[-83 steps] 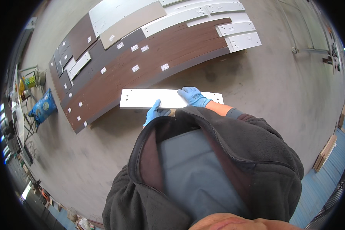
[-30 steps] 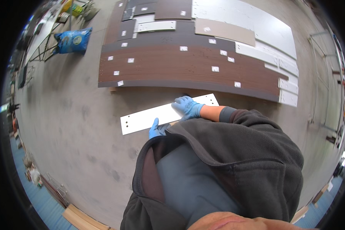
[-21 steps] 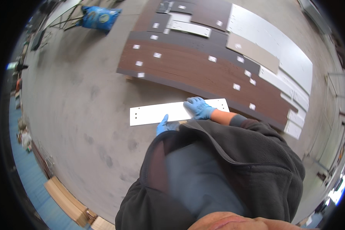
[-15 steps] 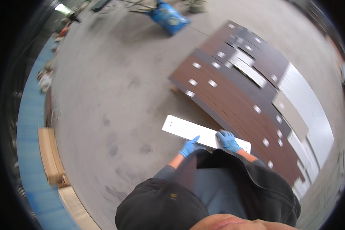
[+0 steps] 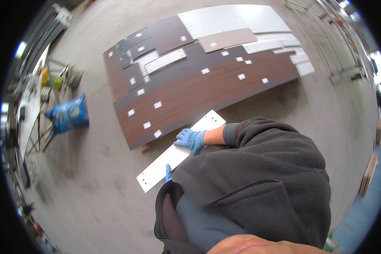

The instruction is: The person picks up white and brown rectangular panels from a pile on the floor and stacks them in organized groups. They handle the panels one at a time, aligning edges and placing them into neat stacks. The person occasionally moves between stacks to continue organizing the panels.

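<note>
white panel [image 5: 167,159] in 2 hands [image 5: 192,141]

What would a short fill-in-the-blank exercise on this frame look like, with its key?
1. The right hand touches a board whose colour is ____.
2. The left hand is gloved in the colour ____.
3. In the picture, the bag is on the ____ side of the panels.

Missing words: white; blue; left.

A fisheye view looks down from head height past the dark jacket [image 5: 271,165] to the white board [image 5: 166,162].
</note>
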Demonstrator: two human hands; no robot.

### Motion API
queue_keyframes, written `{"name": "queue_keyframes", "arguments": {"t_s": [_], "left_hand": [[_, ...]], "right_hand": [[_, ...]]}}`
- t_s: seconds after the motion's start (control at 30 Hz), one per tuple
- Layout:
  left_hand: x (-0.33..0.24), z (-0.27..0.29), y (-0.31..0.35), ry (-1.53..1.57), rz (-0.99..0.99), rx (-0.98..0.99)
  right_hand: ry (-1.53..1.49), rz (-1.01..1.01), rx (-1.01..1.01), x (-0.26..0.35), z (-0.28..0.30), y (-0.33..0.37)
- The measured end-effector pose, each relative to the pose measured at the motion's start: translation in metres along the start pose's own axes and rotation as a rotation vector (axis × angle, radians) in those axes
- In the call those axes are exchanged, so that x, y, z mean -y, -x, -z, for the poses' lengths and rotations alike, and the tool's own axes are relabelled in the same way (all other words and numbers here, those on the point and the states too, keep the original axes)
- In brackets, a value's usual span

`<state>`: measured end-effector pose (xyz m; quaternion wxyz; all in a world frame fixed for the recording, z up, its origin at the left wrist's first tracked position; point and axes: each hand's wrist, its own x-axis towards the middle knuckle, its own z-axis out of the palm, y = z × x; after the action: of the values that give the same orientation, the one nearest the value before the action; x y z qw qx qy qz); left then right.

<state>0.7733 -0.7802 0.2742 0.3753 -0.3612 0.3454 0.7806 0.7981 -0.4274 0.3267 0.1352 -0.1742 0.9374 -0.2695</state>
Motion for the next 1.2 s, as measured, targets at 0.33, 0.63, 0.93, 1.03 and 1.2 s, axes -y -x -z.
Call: {"name": "queue_keyframes", "arguments": {"t_s": [0.33, 0.63, 0.93, 1.03, 1.2], "left_hand": [[-0.061, -0.042, 0.034, -0.135, 0.062, -0.045], [-0.137, -0.045, 0.006, -0.165, 0.140, -0.037], [-0.260, 0.016, -0.019, -0.218, 0.244, 0.045], [-0.301, 0.045, -0.020, -0.201, 0.271, 0.073], [-0.341, 0.082, -0.005, -0.017, 0.332, 0.170]], "right_hand": [[-0.109, -0.174, 0.062, 0.030, 0.030, 0.011], [-0.023, -0.062, 0.046, 0.042, 0.042, -0.103], [-0.024, -0.130, 0.029, 0.128, -0.005, -0.222], [-0.071, -0.164, -0.092, 0.173, -0.033, -0.255], [-0.087, -0.063, -0.236, 0.199, -0.057, -0.289]]}}
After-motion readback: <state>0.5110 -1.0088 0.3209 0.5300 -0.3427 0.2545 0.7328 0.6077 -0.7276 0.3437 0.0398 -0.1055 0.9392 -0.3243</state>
